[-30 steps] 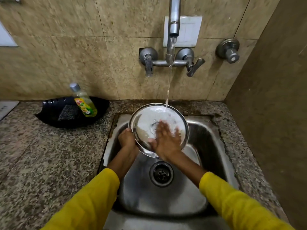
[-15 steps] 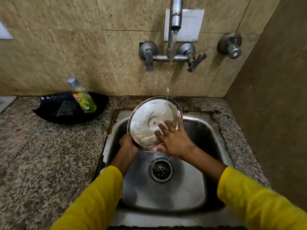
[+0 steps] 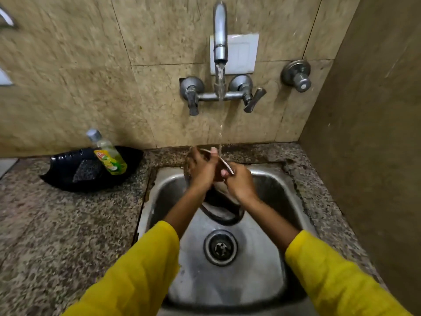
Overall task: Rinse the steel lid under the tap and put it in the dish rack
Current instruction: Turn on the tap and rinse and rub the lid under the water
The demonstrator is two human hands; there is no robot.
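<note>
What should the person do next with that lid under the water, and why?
Probably tilt the lid flatter under the stream. Both the left hand and right hand hold it nearly edge-on over the sink, so the running water meets little but its rim. No rack is in view yet.

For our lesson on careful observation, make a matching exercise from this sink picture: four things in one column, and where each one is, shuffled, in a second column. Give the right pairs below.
Things
1. steel lid
2. soap bottle
3. drain
4. white switch plate

Places
A. in the bottom of the sink
B. on the wall behind the tap
C. leaning in the black tray on the counter
D. held on edge between the left hand and right hand, under the water stream

Pairs: 1-D, 2-C, 3-A, 4-B
</note>
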